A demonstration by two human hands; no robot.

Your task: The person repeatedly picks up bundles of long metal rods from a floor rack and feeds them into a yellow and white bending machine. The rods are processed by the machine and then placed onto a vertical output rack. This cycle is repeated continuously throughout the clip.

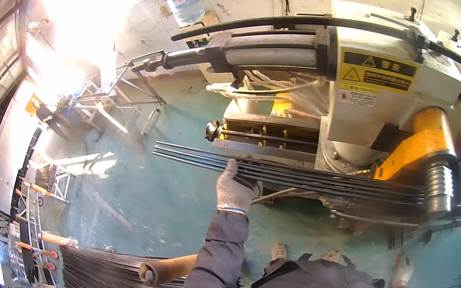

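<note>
Along the near side of the white-and-yellow tube-working machine point(373, 120), a flat bundle of thin dark metal tubes point(309, 179) slants across, its free ends jutting out past the machine's left part and its other end reaching the spring-wrapped post point(438, 188) under the yellow cylinder point(433, 131). Near those free ends, the left hand point(233, 193), in a pale knitted glove, appears clamped on the bundle, thumb uppermost. The right hand point(402, 269), also gloved, hangs low in front of the machine, apart from the tubes; whether its fingers are spread or curled, I cannot tell. The step in hand looks like steadying or lining up the bundle at the machine; the next move probably calls for a firm left grip, tubes side by side, and the right hand well clear of the post.
</note>
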